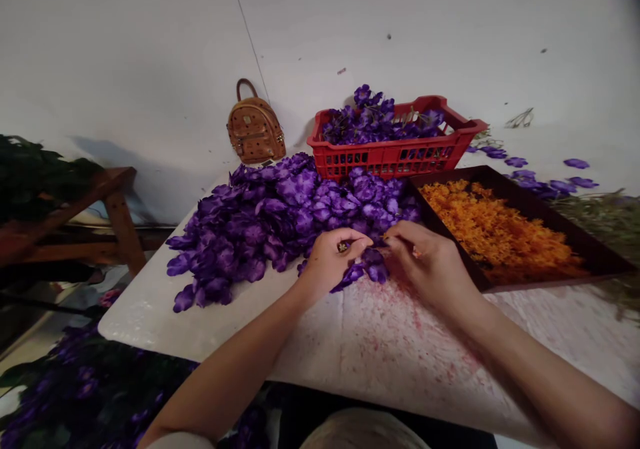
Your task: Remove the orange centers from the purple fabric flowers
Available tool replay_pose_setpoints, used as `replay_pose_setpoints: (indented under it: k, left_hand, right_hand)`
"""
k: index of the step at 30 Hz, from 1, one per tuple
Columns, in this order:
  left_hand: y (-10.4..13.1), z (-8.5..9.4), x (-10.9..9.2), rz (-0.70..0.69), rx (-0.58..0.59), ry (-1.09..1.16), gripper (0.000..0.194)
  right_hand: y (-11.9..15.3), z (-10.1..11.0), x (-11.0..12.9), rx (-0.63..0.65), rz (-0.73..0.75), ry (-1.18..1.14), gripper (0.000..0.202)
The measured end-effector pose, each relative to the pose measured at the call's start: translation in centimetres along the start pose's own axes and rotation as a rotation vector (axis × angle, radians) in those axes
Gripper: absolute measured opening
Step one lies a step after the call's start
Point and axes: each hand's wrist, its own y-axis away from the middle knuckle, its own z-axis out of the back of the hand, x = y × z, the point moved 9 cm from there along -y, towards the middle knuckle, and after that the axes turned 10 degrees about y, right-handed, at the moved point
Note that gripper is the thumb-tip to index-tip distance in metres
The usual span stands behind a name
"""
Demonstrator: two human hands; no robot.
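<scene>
Looks partway to me — your left hand (330, 257) and right hand (436, 262) both pinch, can't tell what — big flower heap (270, 215) done, red basket (380, 151) of blooms (363, 119) left.

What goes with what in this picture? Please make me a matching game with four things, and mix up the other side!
Things:
1. Little backpack
2. Plastic crate
3. Orange blossoms
4. Big loose heap of flowers

Colours and places:
A. Lying in the dark tray
B. Purple, piled on the table
C. Brown, near the white wall
D. Red, with purple flowers inside it

Right pairs: 1-C, 2-D, 3-A, 4-B
</scene>
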Motion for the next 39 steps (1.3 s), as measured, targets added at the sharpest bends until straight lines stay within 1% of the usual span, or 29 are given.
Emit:
replay_pose_setpoints:
  k: [2,4,6,7,10,14,17,19,21,22,24,28,33,36,39]
  left_hand:
    - [0.0,-0.2,-0.7,-0.102,0.023,-0.229,0.016]
    - [0.1,-1.0,-0.8,-0.145,0.106,-0.4,0.019]
    - [0.3,-1.8,-0.5,-0.143,0.182,-0.48,0.021]
    - [0.3,-2.1,-0.5,-0.141,0.2,-0.502,0.021]
    - [0.1,-2.1,-0.3,-0.14,0.184,-0.506,0.014]
    - [-0.6,-0.9,0.1,-0.123,0.077,-0.35,0.011]
    - [-1.0,0.2,0.9,-0.021,-0.006,-0.102,0.013]
    - [-1.0,0.4,1.7,0.085,-0.031,0.083,0.02]
    - [-0.9,0.4,2.3,0.167,-0.038,0.214,0.027]
    - [-0.9,0.3,2.3,0.19,-0.04,0.253,0.03]
    - [-0.8,0.2,2.3,0.207,-0.041,0.292,0.035]
    - [-0.8,0.3,2.3,0.205,-0.071,0.324,0.037]
    - [-0.6,0.0,2.5,0.213,-0.084,0.371,0.034]
    - [-0.5,-0.4,2.4,0.205,-0.073,0.386,0.034]
    - [-0.3,-1.0,2.0,0.202,-0.03,0.394,0.029]
  right_hand:
    - [0.0,0.7,-1.5,-0.055,-0.094,-0.078,0.023]
    - [0.0,0.9,-2.7,-0.08,-0.165,-0.152,0.023]
    - [-0.1,1.0,-3.2,-0.086,-0.193,-0.201,0.023]
    - [-0.1,1.0,-3.2,-0.087,-0.194,-0.216,0.023]
    - [-0.2,1.0,-3.3,-0.089,-0.203,-0.237,0.022]
    - [-0.4,0.7,-3.7,-0.07,-0.242,-0.298,0.023]
    - [-0.1,0.0,-4.0,-0.033,-0.319,-0.43,0.024]
    - [0.3,-1.0,-4.1,0.016,-0.404,-0.571,0.025]
    - [0.8,-2.4,-3.8,0.1,-0.474,-0.717,0.028]
    - [1.0,-3.1,-3.4,0.148,-0.49,-0.767,0.03]
    - [1.1,-3.9,-2.9,0.203,-0.49,-0.809,0.033]
    - [0.9,-3.9,-2.5,0.201,-0.43,-0.734,0.035]
    - [0.2,-2.8,-2.4,0.14,-0.289,-0.473,0.031]
    - [-0.1,-2.6,-2.3,0.121,-0.233,-0.353,0.028]
    - [-0.2,-2.7,-2.2,0.125,-0.205,-0.293,0.024]
